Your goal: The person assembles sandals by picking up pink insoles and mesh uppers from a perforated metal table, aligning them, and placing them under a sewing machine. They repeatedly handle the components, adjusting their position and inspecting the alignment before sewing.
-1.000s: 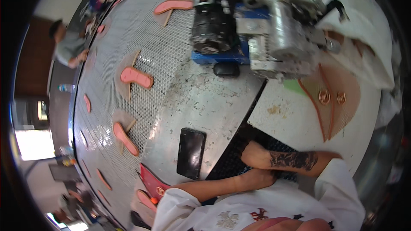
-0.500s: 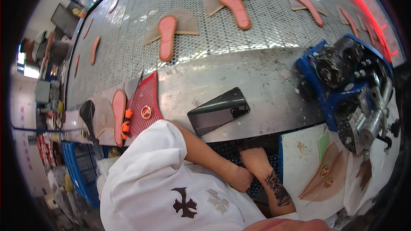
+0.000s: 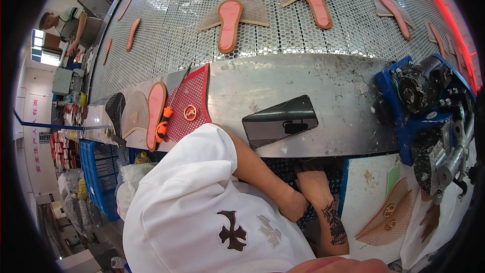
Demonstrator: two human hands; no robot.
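Observation:
My left hand point(image 3: 294, 206) rests low over my lap, its forearm crossing in front of me and its fingers hidden. Beside it and slightly higher is my right hand point(image 3: 314, 186), back up, on a tattooed forearm; its fingertips disappear into shadow below the metal ledge point(image 3: 343, 131). Dark patterned cloth point(image 3: 281, 172) shows around both hands. I cannot make out anything held. On the ledge above them lies a black smartphone point(image 3: 279, 121). To its left are a red mesh shoe piece point(image 3: 194, 93) with a gold emblem, an orange-and-black-handled screwdriver point(image 3: 164, 124) and a pink insole point(image 3: 156, 114).
A metal mesh conveyor point(image 3: 187, 35) carries several pink insoles, some with pale mesh pieces. At right, a blue-framed machine point(image 3: 422, 106) stands over a white board point(image 3: 364, 182) bearing tan mesh pieces point(image 3: 386, 212). A blue crate point(image 3: 98, 174) is at left; a person point(image 3: 68, 23) stands far left.
The whole view has shifted, so the ledge and the things on it appear farther right. A person has come into view at far left. Both hands stay close together in my lap.

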